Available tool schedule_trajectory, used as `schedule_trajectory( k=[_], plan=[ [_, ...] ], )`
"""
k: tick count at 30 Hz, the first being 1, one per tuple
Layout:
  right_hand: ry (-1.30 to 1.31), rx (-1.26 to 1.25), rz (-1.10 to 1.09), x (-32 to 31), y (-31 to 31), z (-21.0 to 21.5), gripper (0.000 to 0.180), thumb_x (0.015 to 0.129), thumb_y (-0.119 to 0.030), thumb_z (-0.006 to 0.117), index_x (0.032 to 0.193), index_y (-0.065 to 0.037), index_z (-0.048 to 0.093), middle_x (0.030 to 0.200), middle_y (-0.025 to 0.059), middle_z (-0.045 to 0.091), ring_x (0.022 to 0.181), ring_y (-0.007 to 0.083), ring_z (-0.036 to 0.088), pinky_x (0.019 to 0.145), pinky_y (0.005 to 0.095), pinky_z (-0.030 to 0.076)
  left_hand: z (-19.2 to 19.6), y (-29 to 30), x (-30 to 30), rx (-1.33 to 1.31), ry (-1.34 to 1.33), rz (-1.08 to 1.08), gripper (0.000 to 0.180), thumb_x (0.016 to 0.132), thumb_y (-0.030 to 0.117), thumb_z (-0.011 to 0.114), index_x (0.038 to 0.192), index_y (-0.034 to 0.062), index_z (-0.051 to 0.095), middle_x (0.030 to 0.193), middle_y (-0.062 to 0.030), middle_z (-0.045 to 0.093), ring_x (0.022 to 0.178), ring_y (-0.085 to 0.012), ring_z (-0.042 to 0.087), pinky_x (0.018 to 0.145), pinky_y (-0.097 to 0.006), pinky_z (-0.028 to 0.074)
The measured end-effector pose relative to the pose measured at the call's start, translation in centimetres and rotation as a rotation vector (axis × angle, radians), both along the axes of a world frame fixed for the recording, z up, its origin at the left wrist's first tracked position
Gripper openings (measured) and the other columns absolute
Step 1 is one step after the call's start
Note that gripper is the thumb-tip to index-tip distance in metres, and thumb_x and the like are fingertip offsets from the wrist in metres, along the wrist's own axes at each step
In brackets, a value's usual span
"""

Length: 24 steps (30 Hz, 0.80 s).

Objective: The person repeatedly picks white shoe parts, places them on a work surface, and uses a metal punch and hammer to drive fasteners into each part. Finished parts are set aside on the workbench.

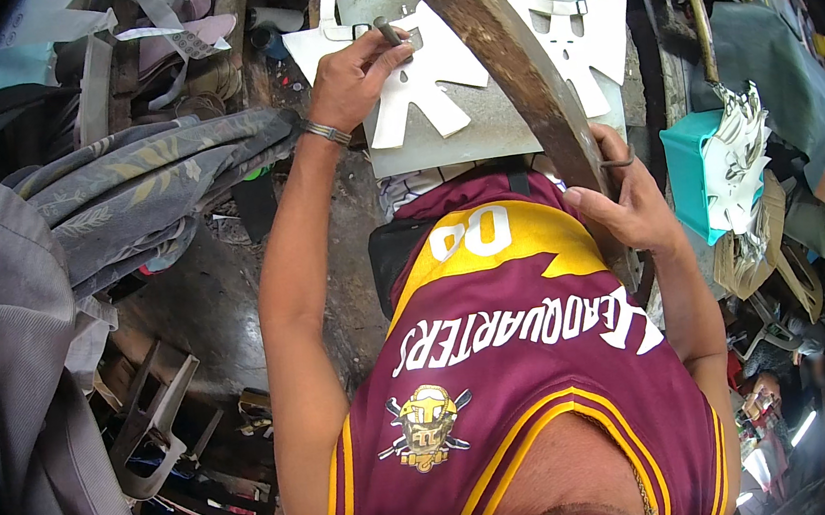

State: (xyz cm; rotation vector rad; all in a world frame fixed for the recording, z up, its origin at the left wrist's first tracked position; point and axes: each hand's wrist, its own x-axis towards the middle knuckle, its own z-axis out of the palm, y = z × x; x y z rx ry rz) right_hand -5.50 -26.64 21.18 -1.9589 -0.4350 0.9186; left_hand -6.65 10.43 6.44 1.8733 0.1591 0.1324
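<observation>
My left hand (357, 79) is closed around a short metal punch (387, 30), held over a white cut-out piece (422, 80) with splayed legs, small holes and a buckled strap. A second white cut-out piece (565, 35) of like shape lies to its right. Both rest on a pale grey board (510, 137) in front of my lap. My right hand (630, 197) grips the lower end of a long, worn wooden bar (518, 60). It slants up across the board and covers part of the right cut-out. A thin dark metal piece (618, 162) shows by my right fingers.
On the right stands a turquoise container (690, 168) with a stack of white cut-outs (733, 168) on it. A wooden-handled tool (704, 36) is above it. Grey patterned cloth (153, 179) hangs at the left. Below it is a light plastic stool or frame (156, 430).
</observation>
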Motion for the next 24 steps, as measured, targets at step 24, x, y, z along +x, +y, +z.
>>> schedule_trajectory(
  k=[24],
  plan=[
    [-0.392,0.118,0.085,0.8,3.5,0.7,0.083,0.103,-0.014,0.069,0.175,-0.018,0.028,0.160,0.0258,0.054,0.145,0.0362,0.056,0.121,0.0442,0.042,1.1,-0.4,-0.1,0.354,-0.113,-0.090,0.024,0.102,0.023,0.078,0.119,0.0070,0.081,0.100,-0.0105,0.083,0.090,-0.0197,0.080,0.079,-0.032,0.060]
  ],
)
